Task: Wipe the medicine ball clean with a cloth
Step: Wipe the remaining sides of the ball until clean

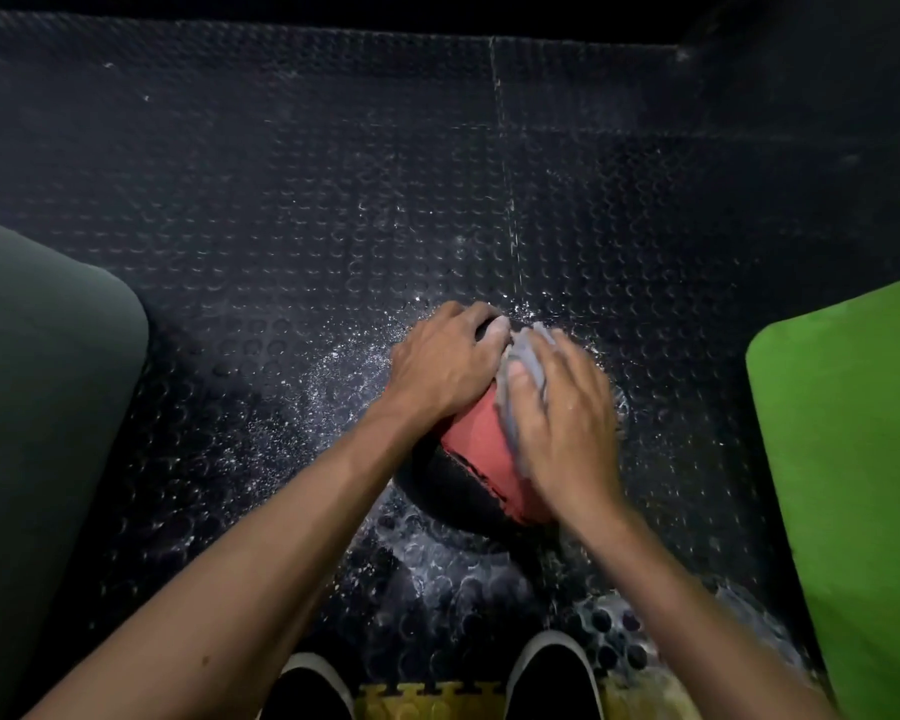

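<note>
- While resting on the black studded rubber floor (333,200), sits between both hands: medicine ball (481,459), red panel up, black around it.
- Left hand (445,361) laid over the ball's upper left side, fingers curved round its far edge, gripping it.
- Right hand (562,413) pressed on the grey cloth (528,356), fingers fairly straight and spread, cloth bunched between palm and ball's top right.
- Scattered round the ball on the floor: white specks and wet-looking sheen.
- At far left, a dark green mat (48,407); at right, a bright green mat (853,459), both well apart from the ball.
- At bottom edge: two black shoes (552,683) with white toe rims, beside a yellow interlocking tile (432,704).
</note>
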